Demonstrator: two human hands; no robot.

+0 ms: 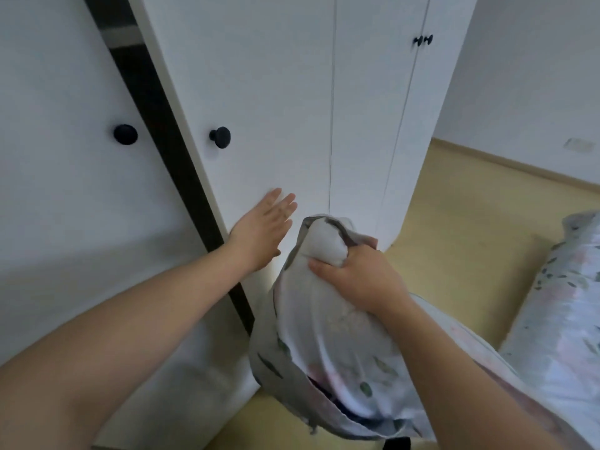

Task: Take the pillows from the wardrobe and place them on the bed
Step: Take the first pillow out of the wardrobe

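A white wardrobe (pixel 276 92) with black round knobs fills the view ahead. A dark gap runs between its two nearest doors. My left hand (pixel 263 225) lies flat with straight fingers against the door right of that gap, below its knob (pixel 220 137). My right hand (pixel 354 274) grips the upper corner of a pillow (pixel 328 345) in a pale leaf-print cover, which hangs in front of me. The bed (pixel 565 319), covered in the same leaf-print fabric, shows at the right edge.
The left door carries another knob (pixel 125 134), and a pair of small knobs (pixel 423 40) sits on the far doors. Light wooden floor (pixel 461 206) stretches between the wardrobe and the bed. A white wall with a socket (pixel 578 144) stands at the far right.
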